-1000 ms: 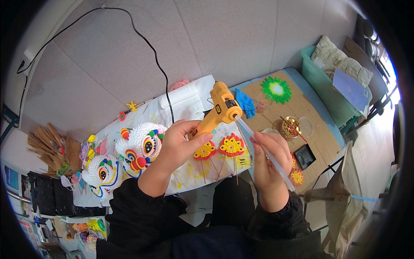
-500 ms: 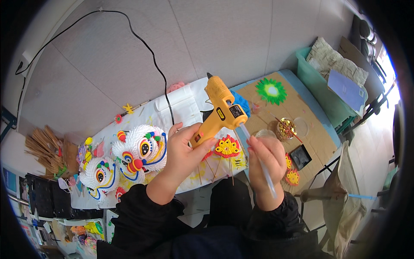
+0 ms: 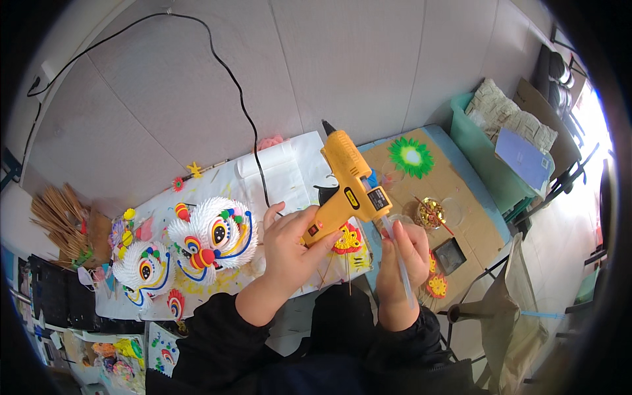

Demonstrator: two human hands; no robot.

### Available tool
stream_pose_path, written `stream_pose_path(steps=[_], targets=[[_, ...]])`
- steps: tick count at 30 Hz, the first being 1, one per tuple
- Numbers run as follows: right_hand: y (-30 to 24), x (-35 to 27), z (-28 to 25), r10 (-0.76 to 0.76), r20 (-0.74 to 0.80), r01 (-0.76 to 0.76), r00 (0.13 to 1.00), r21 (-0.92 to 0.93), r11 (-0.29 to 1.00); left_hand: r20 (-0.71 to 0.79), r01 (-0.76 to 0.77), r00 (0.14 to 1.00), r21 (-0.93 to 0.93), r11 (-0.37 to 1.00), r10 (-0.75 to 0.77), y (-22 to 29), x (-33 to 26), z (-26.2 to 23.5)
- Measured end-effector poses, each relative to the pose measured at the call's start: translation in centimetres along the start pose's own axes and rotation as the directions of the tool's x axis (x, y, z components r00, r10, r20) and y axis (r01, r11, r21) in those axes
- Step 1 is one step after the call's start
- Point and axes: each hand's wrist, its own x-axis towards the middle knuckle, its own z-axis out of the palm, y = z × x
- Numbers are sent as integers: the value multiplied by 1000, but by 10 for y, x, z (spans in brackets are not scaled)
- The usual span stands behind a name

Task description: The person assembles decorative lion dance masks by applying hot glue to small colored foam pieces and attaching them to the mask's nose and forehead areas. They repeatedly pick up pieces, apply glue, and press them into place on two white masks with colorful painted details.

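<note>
A yellow glue gun (image 3: pixel 343 187) is held up over the table by its handle, with its dark nozzle pointing up and away. My left hand (image 3: pixel 286 247) is wrapped round that handle. A translucent glue stick (image 3: pixel 400 263) is pinched in my right hand (image 3: pixel 407 257), its upper end at the back of the gun. Whether that end is inside the gun I cannot tell. Beneath the hands lies a red and yellow petal ornament (image 3: pixel 347 239) on thin sticks, partly hidden by the left hand. A black power cord (image 3: pixel 242 105) hangs down behind the left hand.
Two white lion heads (image 3: pixel 214 234) with coloured trim stand on the white-covered table (image 3: pixel 220 178) at left. On the cardboard (image 3: pixel 388 148) at right are a green flower (image 3: pixel 411 157), a cup of gold pieces (image 3: pixel 430 213) and a black tray (image 3: pixel 450 255). A green bin (image 3: pixel 480 164) stands beyond.
The glue gun and both hands have shifted slightly right and down in view. The glue stick stands more upright, its upper end still at the gun's back. The view has also moved a little.
</note>
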Motion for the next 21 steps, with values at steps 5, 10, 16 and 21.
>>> stream_pose_path(steps=[5,10,16,21], targets=[[9,-8,8,171,47,-173,984,44,984,47,94,995,-49,994,-92,-13,-2,14],[30,-30,9,737,125,-711,665,408,572,138,161,975,93,983,-173,-60,21,42],[-22,-27,-16,716,626,-897,308,442,-1,290,220,906,299,928,-309,-113,24,65],[-115,39,-42,108,710,-707,696,704,-69,306,250,857,454,855,-414,-127,10,73]])
